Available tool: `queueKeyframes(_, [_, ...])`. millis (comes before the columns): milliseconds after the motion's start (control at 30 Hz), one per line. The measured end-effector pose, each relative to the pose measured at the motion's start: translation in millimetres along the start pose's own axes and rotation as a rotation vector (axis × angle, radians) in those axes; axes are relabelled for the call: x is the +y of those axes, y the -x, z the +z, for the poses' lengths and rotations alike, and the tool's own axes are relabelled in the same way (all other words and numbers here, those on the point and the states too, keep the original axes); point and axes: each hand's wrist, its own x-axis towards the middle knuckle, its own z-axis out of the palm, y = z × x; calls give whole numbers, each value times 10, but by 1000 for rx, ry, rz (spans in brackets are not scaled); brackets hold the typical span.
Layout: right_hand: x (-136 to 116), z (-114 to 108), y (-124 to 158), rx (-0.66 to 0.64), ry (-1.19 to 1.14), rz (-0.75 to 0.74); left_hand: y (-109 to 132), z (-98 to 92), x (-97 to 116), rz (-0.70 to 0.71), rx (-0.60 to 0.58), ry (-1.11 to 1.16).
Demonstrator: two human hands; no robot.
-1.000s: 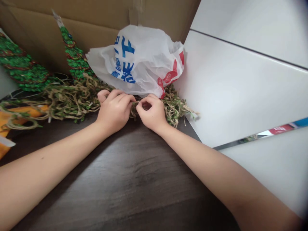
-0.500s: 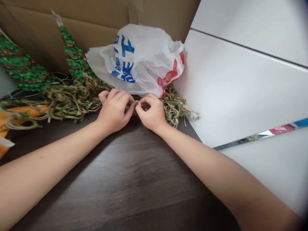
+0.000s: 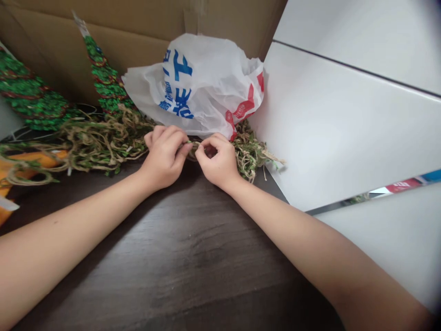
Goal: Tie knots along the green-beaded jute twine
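Observation:
My left hand [image 3: 165,154] pinches a strand of leafy twine garland between thumb and forefinger, with a bit of green at the fingertips. Close by on its right, my right hand [image 3: 218,158] is also closed in a pinch on the twine, its thumb and forefinger making a ring. A tangled heap of the twine garland [image 3: 103,138], brown with small green leaves, spreads to the left. More of it [image 3: 253,151] lies beyond my right wrist. A white plastic bag [image 3: 210,78] with blue and red print rests right behind both hands.
Two green tinsel Christmas trees [image 3: 106,82] stand at the left before a cardboard box [image 3: 144,27]. An orange item [image 3: 37,161] lies under the garland's left end. The dark wooden tabletop [image 3: 179,257] meets white panels [image 3: 344,119] on the right.
My left hand has shifted slightly left, and its fingertips have drawn a little away from the right hand's. The right hand has barely moved.

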Motion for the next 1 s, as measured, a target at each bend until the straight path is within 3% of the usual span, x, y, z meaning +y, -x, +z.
queueKeyframes(133, [2,2,6,-23,1,-14,19,-32,9,71,143,36])
queueKeyframes(300, [-30,-13,13,-11,48,9,32,-27,-3,-17,33,-13])
queueKeyframes(567, [-79,-28,33,-47,140,27,14,-33,43,15,41,-49])
queueKeyframes(700, [-69,-26,17,-6,145,87,27,-47,19,55,203,-36])
queueKeyframes(800, [-74,-25,13,5,141,97,37,-51,3,-18,270,-5])
queueKeyframes(1000, [-85,-27,18,15,148,106,27,-44,43,-7,102,-68])
